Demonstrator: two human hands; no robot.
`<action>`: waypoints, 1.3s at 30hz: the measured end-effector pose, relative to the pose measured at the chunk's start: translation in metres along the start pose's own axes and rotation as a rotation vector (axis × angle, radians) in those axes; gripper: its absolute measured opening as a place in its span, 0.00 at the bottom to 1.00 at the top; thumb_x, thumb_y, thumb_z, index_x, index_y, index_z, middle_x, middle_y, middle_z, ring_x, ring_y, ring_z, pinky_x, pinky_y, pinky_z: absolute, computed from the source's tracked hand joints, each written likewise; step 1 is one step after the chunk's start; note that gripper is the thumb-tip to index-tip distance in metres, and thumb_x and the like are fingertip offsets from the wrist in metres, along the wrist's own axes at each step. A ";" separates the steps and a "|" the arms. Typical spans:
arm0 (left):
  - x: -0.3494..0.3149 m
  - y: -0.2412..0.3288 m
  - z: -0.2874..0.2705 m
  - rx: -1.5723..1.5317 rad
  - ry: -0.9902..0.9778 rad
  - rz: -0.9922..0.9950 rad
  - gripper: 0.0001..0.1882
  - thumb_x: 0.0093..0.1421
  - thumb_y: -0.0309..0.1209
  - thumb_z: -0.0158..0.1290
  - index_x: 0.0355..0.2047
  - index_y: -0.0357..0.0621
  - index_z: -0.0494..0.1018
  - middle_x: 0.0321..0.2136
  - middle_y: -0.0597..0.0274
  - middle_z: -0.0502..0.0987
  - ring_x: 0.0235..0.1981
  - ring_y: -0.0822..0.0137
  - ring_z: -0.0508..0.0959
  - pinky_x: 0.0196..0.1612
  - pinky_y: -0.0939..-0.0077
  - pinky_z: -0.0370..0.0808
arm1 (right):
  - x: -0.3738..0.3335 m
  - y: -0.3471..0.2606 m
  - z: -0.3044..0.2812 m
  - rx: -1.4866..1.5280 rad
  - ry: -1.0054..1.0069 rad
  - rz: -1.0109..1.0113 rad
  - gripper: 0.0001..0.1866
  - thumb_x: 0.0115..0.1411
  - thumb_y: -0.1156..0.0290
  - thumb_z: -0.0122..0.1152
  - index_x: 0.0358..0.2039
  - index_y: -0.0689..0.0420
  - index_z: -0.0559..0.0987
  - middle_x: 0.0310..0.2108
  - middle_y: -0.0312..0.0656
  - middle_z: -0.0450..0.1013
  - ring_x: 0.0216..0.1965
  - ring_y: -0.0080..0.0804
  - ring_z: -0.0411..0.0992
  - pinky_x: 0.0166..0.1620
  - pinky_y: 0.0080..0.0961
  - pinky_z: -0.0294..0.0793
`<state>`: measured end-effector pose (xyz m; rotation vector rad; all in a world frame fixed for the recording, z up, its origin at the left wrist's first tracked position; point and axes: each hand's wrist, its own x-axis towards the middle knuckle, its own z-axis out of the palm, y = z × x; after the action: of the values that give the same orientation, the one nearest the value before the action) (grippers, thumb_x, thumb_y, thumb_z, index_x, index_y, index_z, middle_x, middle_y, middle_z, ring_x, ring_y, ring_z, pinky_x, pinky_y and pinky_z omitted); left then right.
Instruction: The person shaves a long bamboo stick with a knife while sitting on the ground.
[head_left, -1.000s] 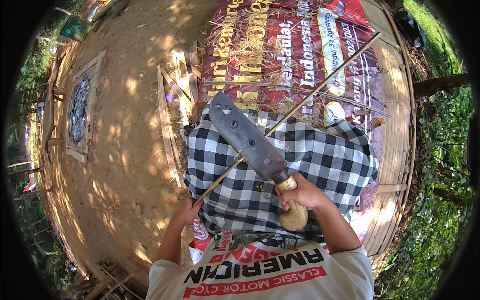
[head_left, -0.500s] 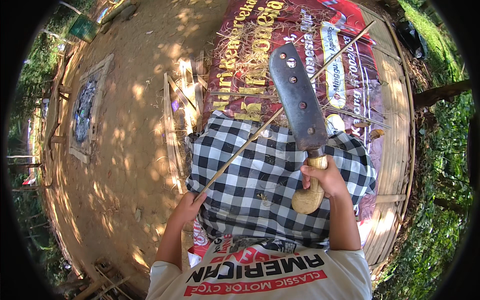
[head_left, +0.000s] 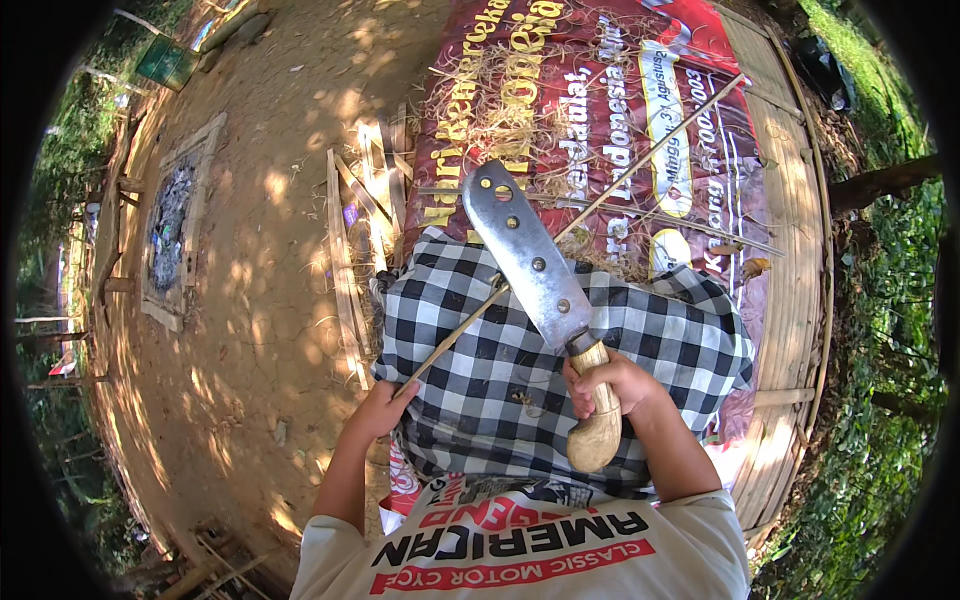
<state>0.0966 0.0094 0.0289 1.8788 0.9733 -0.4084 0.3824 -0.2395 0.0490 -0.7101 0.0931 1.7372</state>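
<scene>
Plainly, a broad steel cleaver [head_left: 525, 258], holed blade, pale wooden handle.

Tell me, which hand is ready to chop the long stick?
Probably the right hand: its grip is closed on the wooden handle of the big cleaver, whose blade is raised over the thin bamboo stick. The left hand only holds the stick's near end.

One broad cleaver [head_left: 525, 260] with a wooden handle was in view, along with one long thin bamboo stick [head_left: 600, 200]. Two hands showed, the left hand [head_left: 385, 405] and the right hand [head_left: 610, 385]. One black-and-white checked cloth [head_left: 480, 370] and one red printed banner [head_left: 590, 110] lay there.
</scene>
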 end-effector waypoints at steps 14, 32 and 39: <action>0.004 0.006 -0.006 0.082 -0.017 -0.139 0.34 0.63 0.53 0.48 0.25 0.24 0.72 0.17 0.50 0.72 0.23 0.66 0.70 0.31 0.66 0.70 | 0.006 -0.002 0.009 -0.641 0.379 -0.107 0.08 0.44 0.81 0.59 0.28 0.65 0.71 0.20 0.43 0.71 0.19 0.33 0.73 0.25 0.27 0.73; 0.006 -0.006 -0.001 0.041 -0.014 -0.097 0.35 0.63 0.54 0.48 0.29 0.22 0.73 0.20 0.43 0.75 0.26 0.61 0.75 0.35 0.65 0.71 | -0.001 0.010 0.015 -0.170 0.150 -0.081 0.12 0.39 0.82 0.58 0.28 0.63 0.69 0.15 0.44 0.67 0.14 0.34 0.68 0.22 0.32 0.70; 0.012 -0.023 0.003 0.014 -0.039 -0.065 0.36 0.63 0.55 0.47 0.28 0.23 0.73 0.20 0.41 0.75 0.27 0.60 0.76 0.35 0.64 0.71 | -0.005 -0.020 0.007 -0.349 0.445 -0.342 0.08 0.44 0.82 0.57 0.28 0.66 0.72 0.20 0.44 0.71 0.19 0.32 0.72 0.25 0.28 0.73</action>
<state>0.0865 0.0179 0.0060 1.8487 1.0094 -0.4902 0.3984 -0.2343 0.0635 -1.2846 -0.0282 1.2566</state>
